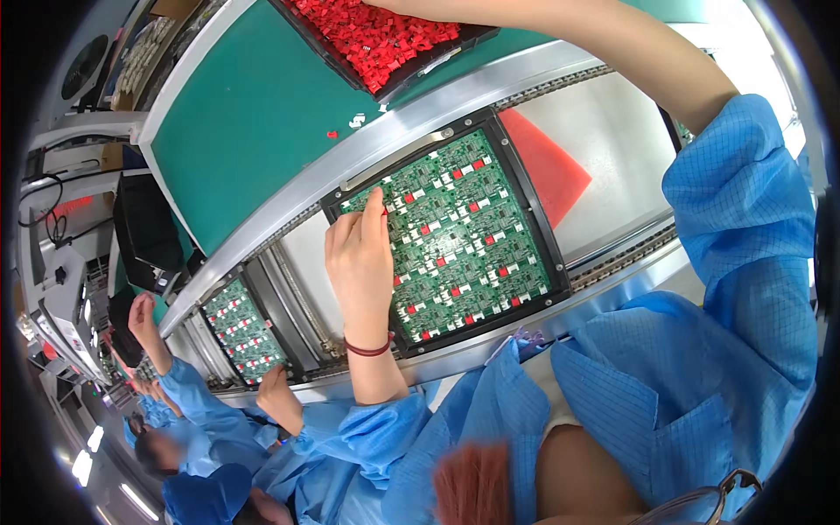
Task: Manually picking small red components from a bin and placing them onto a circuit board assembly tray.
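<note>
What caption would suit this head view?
Left hand presses a red part into a green board panel; right arm reaches to the red-parts tray.

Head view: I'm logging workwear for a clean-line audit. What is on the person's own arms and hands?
Both hands are bare, without gloves. The left hand has a thin dark red band at the wrist. Both arms wear loose light blue sleeves with a fine grid pattern, pushed up the forearms. The right hand is cut off at the top edge.

Light blue grid-patterned smock sleeves (744,219) (cuffs pushed up), 1 dark red wristband (367,349).
</note>
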Demonstrator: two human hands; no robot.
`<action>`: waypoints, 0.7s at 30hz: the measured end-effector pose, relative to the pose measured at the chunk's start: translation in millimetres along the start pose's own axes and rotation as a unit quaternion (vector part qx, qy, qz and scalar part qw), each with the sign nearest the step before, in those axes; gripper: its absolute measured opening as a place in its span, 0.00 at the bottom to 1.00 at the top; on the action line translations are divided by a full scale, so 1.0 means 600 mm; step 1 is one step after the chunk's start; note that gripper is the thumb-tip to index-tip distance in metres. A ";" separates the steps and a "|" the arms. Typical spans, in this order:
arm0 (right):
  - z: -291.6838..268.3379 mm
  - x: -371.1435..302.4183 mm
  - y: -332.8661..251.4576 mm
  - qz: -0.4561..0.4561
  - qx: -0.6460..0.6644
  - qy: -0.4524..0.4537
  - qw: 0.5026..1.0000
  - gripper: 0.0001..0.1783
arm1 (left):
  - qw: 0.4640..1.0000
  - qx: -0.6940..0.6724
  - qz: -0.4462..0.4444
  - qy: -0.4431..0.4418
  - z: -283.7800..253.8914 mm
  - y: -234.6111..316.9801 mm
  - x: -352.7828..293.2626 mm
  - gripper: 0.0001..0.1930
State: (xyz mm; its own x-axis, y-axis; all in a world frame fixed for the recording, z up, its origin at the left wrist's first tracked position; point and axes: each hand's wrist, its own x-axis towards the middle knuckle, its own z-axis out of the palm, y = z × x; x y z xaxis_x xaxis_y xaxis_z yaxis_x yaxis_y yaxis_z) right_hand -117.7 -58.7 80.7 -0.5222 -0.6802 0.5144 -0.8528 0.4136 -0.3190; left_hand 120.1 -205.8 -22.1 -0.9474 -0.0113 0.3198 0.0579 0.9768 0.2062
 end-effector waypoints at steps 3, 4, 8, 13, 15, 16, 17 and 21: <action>0.012 -0.018 -0.028 -0.016 0.196 -0.050 0.979 0.07 | 0.999 0.028 -0.024 -0.012 -0.005 -0.001 -0.014 0.13; 0.017 -0.026 -0.045 0.028 0.249 -0.118 0.961 0.07 | 0.999 0.040 -0.022 0.003 -0.009 -0.005 -0.018 0.12; 0.047 -0.136 -0.088 0.026 0.234 -0.236 0.943 0.06 | 0.999 -0.024 -0.039 -0.001 -0.003 -0.018 -0.018 0.08; 0.121 -0.201 -0.094 -0.026 0.227 -0.196 0.954 0.06 | 0.994 -0.067 -0.062 0.055 -0.020 -0.022 -0.017 0.09; 0.128 -0.205 -0.097 0.014 0.218 -0.211 0.953 0.06 | 0.990 -0.080 -0.085 0.080 -0.024 -0.034 -0.023 0.09; 0.134 -0.209 -0.096 0.010 0.215 -0.217 0.952 0.06 | 0.989 -0.084 -0.091 0.084 -0.023 -0.045 -0.027 0.09; 0.141 -0.214 -0.095 0.021 0.211 -0.220 0.952 0.06 | 0.988 -0.077 -0.098 0.095 -0.021 -0.056 -0.031 0.09; 0.139 -0.218 -0.100 0.022 0.196 -0.194 0.961 0.05 | 0.985 -0.052 -0.119 0.117 -0.037 -0.069 -0.035 0.07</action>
State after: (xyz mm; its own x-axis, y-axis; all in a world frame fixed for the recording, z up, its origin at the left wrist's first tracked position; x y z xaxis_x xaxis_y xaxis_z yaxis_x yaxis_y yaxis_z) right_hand 2.3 -44.6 -33.8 -0.4516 -0.8734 0.1823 -0.7228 0.2384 -0.6487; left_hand 144.9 -250.7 -16.9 -0.8408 -0.2971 0.4525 -0.1123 0.9134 0.3912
